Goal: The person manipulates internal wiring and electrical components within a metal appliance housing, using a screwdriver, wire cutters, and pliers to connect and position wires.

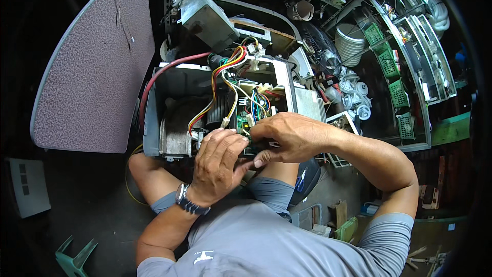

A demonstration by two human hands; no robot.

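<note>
An opened grey appliance casing (154,118) sits in front of me, with a green circuit board (247,110) and a bundle of red, yellow and orange wires (225,72) exposed inside. My left hand (218,161), a watch on its wrist, rests with curled fingers against the board's near edge. My right hand (287,133) pinches a small part at the board's lower right corner. What the fingers hold is hidden beneath them. A thick red cable (164,74) loops over the casing's top left.
A speckled grey curved panel (97,66) leans at the left. A grey metal box (205,15) lies behind the casing. Shelves with green baskets (389,66), stacked white plates (351,43) and a black fan (320,46) crowd the right. A green stool (74,259) stands lower left.
</note>
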